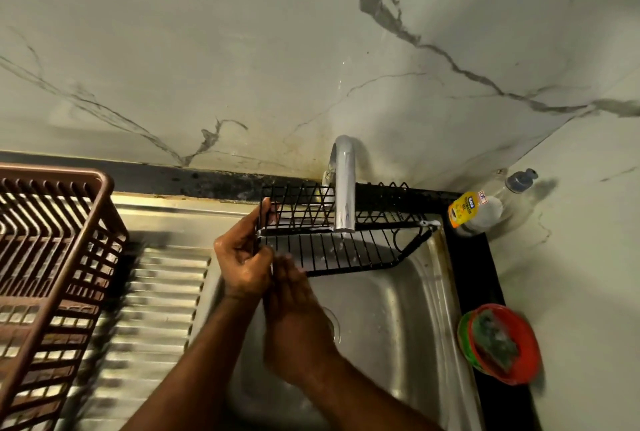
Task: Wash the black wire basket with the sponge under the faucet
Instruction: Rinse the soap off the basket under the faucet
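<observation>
The black wire basket [346, 247] hangs over the steel sink [398, 319], right under the chrome faucet [343, 188]. My left hand [242, 257] grips the basket's left end. My right hand [294, 313] lies flat, fingers together, against the basket's lower left edge; I see no sponge in it. A green sponge [493, 337] rests in a red dish [519, 354] on the counter to the right of the sink. Whether water runs from the faucet is unclear.
A brown plastic dish rack [52, 257] stands on the ribbed drainboard [156, 309] at left. A dish-soap bottle [481, 209] lies in the back right corner. Marble wall rises behind the sink; a black counter edge runs along the right.
</observation>
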`<control>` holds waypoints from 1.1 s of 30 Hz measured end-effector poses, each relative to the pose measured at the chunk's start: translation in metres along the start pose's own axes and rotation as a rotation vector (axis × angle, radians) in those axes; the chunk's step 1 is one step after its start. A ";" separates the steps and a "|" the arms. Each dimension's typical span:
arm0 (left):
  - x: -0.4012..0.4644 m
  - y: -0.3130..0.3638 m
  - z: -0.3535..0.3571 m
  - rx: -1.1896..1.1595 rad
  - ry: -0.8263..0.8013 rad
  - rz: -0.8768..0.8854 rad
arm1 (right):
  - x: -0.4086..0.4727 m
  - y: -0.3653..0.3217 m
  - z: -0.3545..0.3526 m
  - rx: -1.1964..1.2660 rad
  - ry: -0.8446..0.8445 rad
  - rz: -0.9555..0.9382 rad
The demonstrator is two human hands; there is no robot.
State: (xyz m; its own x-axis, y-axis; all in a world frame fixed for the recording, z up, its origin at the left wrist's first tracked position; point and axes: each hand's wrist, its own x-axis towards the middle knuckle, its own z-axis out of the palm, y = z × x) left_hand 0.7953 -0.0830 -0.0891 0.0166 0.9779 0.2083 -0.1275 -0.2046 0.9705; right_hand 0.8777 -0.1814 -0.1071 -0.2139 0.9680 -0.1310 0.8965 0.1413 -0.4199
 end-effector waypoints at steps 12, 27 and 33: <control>0.003 -0.006 -0.028 0.028 0.043 -0.015 | -0.021 0.095 -0.030 -0.097 -0.020 0.374; -0.007 -0.004 -0.025 0.047 -0.017 -0.065 | -0.014 0.088 -0.014 -0.132 0.033 0.194; -0.007 -0.005 -0.016 0.074 -0.010 -0.010 | -0.013 0.088 -0.004 -0.082 0.021 0.442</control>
State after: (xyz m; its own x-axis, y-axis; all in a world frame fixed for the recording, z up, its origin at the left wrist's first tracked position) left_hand 0.7794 -0.0887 -0.0971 0.0277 0.9796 0.1990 -0.0532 -0.1973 0.9789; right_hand 0.9607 -0.1809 -0.1386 0.2037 0.9431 -0.2628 0.9279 -0.2715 -0.2553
